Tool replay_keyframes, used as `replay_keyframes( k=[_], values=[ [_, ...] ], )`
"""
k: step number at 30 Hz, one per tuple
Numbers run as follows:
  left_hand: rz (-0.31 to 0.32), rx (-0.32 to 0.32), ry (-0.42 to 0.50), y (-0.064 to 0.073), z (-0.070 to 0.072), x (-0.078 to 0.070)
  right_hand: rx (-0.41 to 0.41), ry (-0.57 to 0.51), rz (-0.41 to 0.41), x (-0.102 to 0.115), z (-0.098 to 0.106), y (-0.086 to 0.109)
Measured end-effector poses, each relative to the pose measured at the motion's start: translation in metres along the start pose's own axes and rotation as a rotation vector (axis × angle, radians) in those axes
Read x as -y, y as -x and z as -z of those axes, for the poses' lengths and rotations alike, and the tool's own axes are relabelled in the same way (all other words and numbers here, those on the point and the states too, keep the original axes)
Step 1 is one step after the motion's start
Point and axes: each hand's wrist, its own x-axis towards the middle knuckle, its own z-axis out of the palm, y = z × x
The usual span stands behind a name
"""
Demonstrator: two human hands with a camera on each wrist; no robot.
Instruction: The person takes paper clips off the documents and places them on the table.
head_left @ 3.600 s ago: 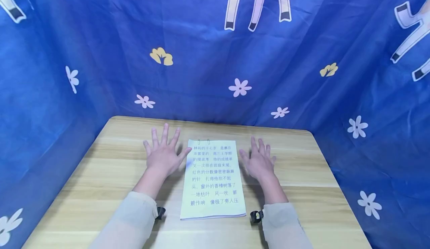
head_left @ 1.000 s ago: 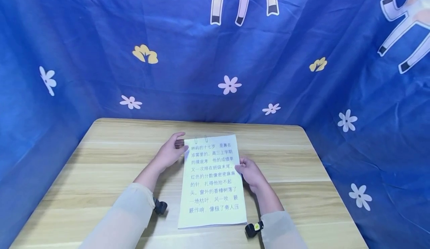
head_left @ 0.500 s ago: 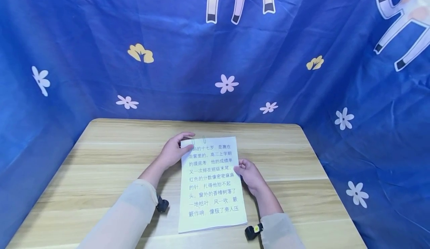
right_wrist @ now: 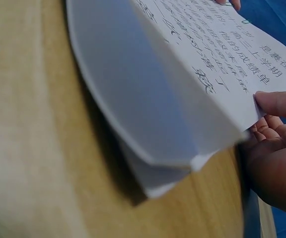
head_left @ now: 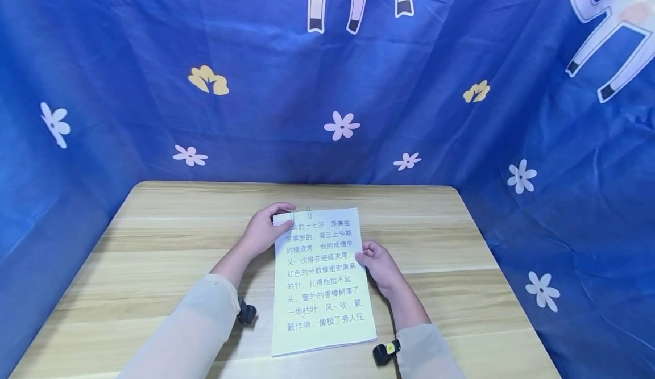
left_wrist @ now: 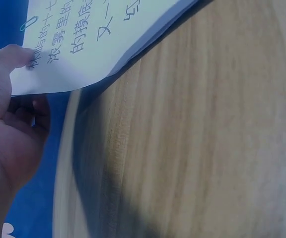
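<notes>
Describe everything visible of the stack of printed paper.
The stack of printed paper is whitish and rectangular, with rows of dark Chinese characters on top. Two paper clips sit at its far edge. The left hand pinches its far left corner; the right hand grips its right edge. Raised at both holds, it bends, its sheets partly separated, over the wood-grained table.

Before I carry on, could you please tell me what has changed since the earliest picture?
The left hand moved inward and took the paper stack by its upper-left corner, now raised; the right hand moved inward and grips its right edge. The paper clips stay at its top edge.
</notes>
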Motion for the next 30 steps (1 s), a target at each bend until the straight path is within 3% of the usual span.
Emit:
replay_keyframes(
  k=[10, 16, 30],
  values=[
    [-0.005, -0.009, -0.015, 0.002, 0.006, -0.002, -0.007, -0.003, 0.01, -0.001, -0.001, 0.0],
    [-0.018, -0.031, -0.074, 0.006, 0.012, -0.003, -0.006, 0.007, 0.006, -0.002, -0.001, -0.002],
    [-0.046, -0.06, -0.08, 0.01, 0.045, 0.009, 0.003, 0.019, 0.005, -0.001, 0.0, 0.002]
  ],
)
